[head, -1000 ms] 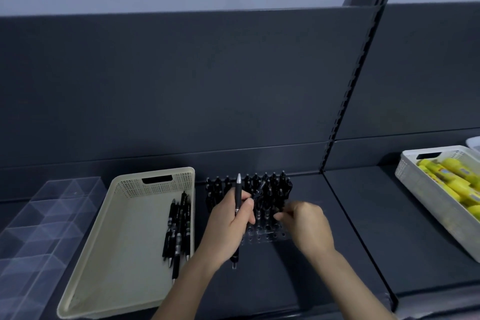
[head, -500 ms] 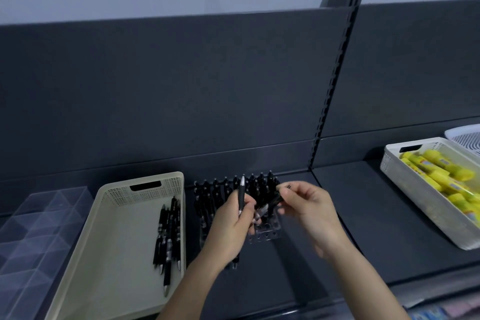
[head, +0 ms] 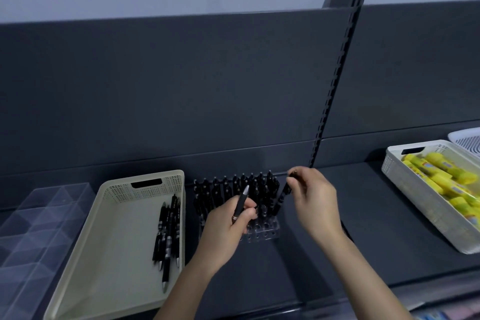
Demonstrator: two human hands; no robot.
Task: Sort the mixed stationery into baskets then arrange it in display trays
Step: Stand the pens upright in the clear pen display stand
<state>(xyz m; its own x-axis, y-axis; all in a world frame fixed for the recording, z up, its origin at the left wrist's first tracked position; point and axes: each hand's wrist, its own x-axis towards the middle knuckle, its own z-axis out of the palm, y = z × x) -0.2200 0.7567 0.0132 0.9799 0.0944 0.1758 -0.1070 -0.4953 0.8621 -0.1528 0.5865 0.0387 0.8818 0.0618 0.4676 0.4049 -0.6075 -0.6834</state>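
while the left hand (head: pixel 226 226) curls its fingers around a black pen (head: pixel 241 201) with the silver tip pointing up, the right hand (head: pixel 315 202) pinches the top end of a second black pen (head: pixel 281 196) between thumb and fingertips. that pen leans, and its lower end is down at the right side of a clear display tray (head: pixel 262 234) with rows of holes. upright pens (head: pixel 233 187) fill the tray's back rows, and the front rows show open holes. the tray sits on a dark shelf (head: pixel 337 241), just right of a beige basket (head: pixel 114 241). loose pens (head: pixel 168 228) lie along the basket's right wall. further left is a clear divided box (head: pixel 33 228). well off to the right, a white basket (head: pixel 405 189) holds yellow items (head: pixel 441 182).
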